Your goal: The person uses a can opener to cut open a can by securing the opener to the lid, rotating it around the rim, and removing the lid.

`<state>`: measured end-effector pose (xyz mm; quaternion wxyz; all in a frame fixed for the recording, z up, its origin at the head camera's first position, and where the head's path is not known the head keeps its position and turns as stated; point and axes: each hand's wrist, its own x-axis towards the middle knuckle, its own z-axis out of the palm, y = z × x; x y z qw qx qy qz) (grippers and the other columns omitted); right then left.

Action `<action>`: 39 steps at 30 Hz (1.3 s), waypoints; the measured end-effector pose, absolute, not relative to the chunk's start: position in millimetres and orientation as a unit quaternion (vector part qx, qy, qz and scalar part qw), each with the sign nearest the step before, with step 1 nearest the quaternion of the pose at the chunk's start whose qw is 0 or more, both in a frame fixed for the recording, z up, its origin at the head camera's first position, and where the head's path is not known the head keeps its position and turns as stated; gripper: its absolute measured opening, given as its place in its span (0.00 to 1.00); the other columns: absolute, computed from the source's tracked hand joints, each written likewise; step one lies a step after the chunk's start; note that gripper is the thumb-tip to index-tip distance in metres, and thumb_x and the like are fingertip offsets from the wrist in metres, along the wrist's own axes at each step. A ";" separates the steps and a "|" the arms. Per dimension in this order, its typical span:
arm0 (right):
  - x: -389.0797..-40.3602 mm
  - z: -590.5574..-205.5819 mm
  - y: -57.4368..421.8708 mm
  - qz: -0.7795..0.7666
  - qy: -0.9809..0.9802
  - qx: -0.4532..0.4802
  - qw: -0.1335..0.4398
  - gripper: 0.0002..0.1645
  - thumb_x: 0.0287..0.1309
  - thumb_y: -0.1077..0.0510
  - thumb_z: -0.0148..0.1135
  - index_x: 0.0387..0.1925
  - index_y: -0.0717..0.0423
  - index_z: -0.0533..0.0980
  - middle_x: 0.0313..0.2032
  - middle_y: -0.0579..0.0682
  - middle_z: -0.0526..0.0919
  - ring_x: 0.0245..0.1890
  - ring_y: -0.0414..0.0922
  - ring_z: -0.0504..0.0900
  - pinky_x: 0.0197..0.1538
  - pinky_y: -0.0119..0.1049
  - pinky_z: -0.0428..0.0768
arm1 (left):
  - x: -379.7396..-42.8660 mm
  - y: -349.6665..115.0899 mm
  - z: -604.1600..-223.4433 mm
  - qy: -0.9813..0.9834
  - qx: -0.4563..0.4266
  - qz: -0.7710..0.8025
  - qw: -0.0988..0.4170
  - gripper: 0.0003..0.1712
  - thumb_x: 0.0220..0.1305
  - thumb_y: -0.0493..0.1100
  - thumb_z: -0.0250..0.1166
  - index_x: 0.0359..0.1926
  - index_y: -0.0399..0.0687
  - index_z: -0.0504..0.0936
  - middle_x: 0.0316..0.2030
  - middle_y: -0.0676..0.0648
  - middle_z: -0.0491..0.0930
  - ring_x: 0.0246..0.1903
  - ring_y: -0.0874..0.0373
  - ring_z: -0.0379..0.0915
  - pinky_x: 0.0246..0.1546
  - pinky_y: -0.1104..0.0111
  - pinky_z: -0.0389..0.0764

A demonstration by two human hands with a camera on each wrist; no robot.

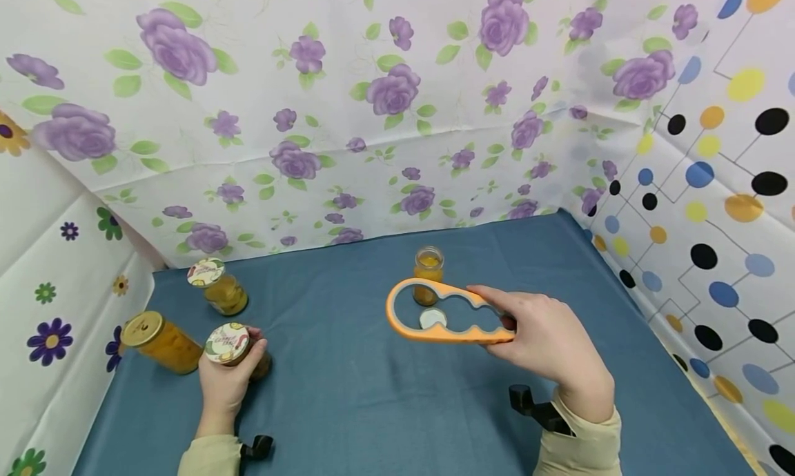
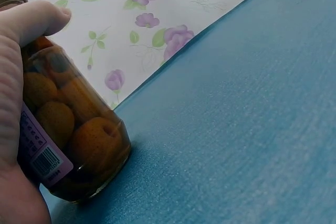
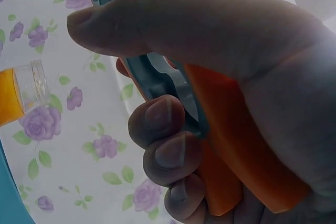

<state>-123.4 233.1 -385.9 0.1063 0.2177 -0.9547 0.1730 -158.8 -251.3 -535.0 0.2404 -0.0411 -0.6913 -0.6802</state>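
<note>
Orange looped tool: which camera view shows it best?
Head view: the orange looped tool shows its whole loop beyond the right hand. The right wrist crops this loop; the left wrist shows none of the tool.

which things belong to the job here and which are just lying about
Apparently in use:
orange looped plastic tool, right hand
glass jar of brown fruit, left hand

Apparently idle:
uncapped glass jar, yellow contents
round white disc
gold-lidded glass jar
patterned-lidded glass jar, yellowish contents

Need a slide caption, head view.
Left hand gripping a patterned-lid jar, right hand holding an orange jar opener near an open glass jar.
</note>
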 end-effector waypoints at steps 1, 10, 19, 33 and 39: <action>-123.2 -385.8 233.2 0.173 -0.955 0.218 0.106 0.47 0.46 0.46 0.75 0.68 0.22 0.65 0.19 0.34 0.68 0.17 0.36 0.63 0.19 0.33 0.64 | -158.8 -251.4 -535.0 -0.692 -0.042 -0.679 0.242 0.20 0.49 0.21 0.71 0.45 0.23 0.78 0.36 0.48 0.84 0.40 0.54 0.79 0.43 0.76 0.81; -123.7 -384.7 233.7 0.182 -0.952 0.221 0.106 0.45 0.46 0.46 0.75 0.67 0.26 0.67 0.19 0.34 0.68 0.17 0.36 0.64 0.19 0.33 0.65 | -159.2 -250.8 -534.2 -0.706 -0.040 -0.660 0.255 0.17 0.51 0.23 0.71 0.43 0.24 0.79 0.34 0.48 0.83 0.38 0.54 0.77 0.41 0.77 0.79; -124.2 -382.8 230.6 0.183 -0.951 0.230 0.099 0.46 0.46 0.48 0.76 0.68 0.26 0.67 0.19 0.35 0.68 0.18 0.36 0.64 0.20 0.33 0.66 | -160.5 -249.5 -530.4 -0.703 -0.045 -0.661 0.260 0.16 0.51 0.23 0.71 0.43 0.25 0.79 0.34 0.47 0.83 0.37 0.55 0.77 0.39 0.77 0.78; -127.1 -386.0 223.1 0.183 -0.947 0.241 0.108 0.46 0.46 0.47 0.76 0.68 0.26 0.67 0.20 0.34 0.68 0.17 0.36 0.64 0.20 0.33 0.65 | -157.3 -221.1 -510.6 -0.753 -0.079 -0.606 0.244 0.17 0.51 0.25 0.72 0.43 0.28 0.79 0.33 0.43 0.82 0.36 0.59 0.77 0.40 0.78 0.76; -131.4 -388.5 212.9 0.188 -0.942 0.254 0.113 0.47 0.45 0.48 0.75 0.67 0.24 0.66 0.20 0.35 0.67 0.17 0.36 0.63 0.19 0.33 0.64 | -150.4 -169.4 -474.4 -0.765 -0.084 -0.586 0.252 0.16 0.51 0.28 0.73 0.42 0.31 0.80 0.32 0.44 0.82 0.35 0.61 0.77 0.38 0.77 0.76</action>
